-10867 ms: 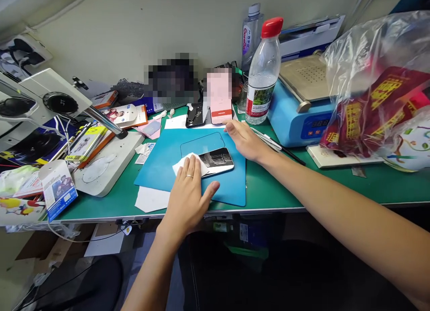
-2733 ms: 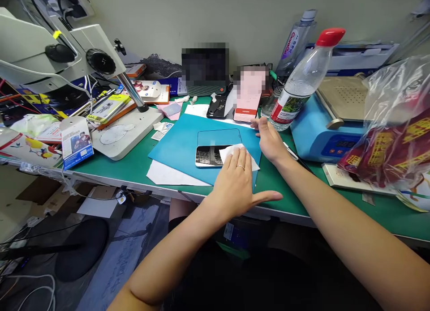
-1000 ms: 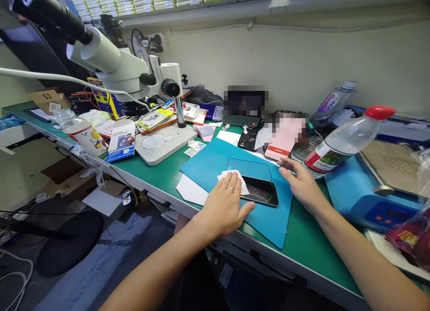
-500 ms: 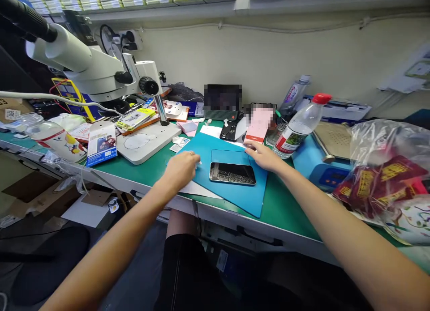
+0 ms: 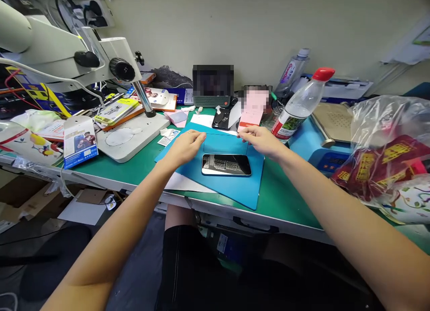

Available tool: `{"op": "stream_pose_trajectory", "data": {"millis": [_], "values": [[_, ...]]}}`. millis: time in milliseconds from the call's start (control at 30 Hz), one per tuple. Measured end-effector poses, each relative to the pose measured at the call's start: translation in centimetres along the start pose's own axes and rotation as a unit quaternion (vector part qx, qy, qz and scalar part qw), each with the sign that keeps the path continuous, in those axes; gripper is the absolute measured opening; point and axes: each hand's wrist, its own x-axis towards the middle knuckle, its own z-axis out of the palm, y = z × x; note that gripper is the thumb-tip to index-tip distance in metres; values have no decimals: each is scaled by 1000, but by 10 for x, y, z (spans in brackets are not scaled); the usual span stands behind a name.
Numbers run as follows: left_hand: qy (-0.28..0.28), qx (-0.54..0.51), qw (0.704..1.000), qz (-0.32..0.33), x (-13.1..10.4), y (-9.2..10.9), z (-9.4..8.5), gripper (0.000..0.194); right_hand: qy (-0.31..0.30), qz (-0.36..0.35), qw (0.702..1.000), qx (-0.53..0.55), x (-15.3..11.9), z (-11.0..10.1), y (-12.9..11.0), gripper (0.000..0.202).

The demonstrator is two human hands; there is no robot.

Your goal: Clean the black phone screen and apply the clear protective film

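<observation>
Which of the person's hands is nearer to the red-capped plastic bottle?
Right. The right hand is just to the left of the red-capped plastic bottle, near its base; the left hand is farther left, over the blue mat.

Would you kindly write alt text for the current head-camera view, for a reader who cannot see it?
A person's left hand and right hand are at opposite ends of a clear, dark-edged sheet, just beyond a phone lying on a blue mat. A microscope stands left, a red-capped bottle right.
</observation>
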Motion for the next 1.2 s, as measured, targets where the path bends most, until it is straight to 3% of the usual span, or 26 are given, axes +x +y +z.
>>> {"op": "stream_pose_trajectory", "data": {"millis": [200, 333, 433, 600, 767, 933, 1200], "values": [[1, -146, 989, -28, -5, -3, 2, 47, -2, -33, 995, 89, -30, -4, 5, 26], [-23, -167, 986, -16, -10, -3, 4, 40, 23, -47, 997, 61, -44, -6, 11, 34], [-63, -159, 985, -18, -11, -2, 6, 39, 37, -87, 995, 36, -50, -6, 12, 37], [-123, -131, 984, -6, -15, -1, 2, 42, 54, -215, 975, -7, -61, -8, 11, 35], [-167, -74, 983, 36, -22, -3, -2, 57, 55, -300, 949, -73, -72, -8, 19, 30], [-170, -52, 982, 63, -28, -3, -3, 65, 45, -340, 932, -116, -80, -3, 25, 22], [-179, -30, 978, 104, -26, -6, -1, 64, 20, -330, 935, -131, -84, 0, 22, 19]]}}
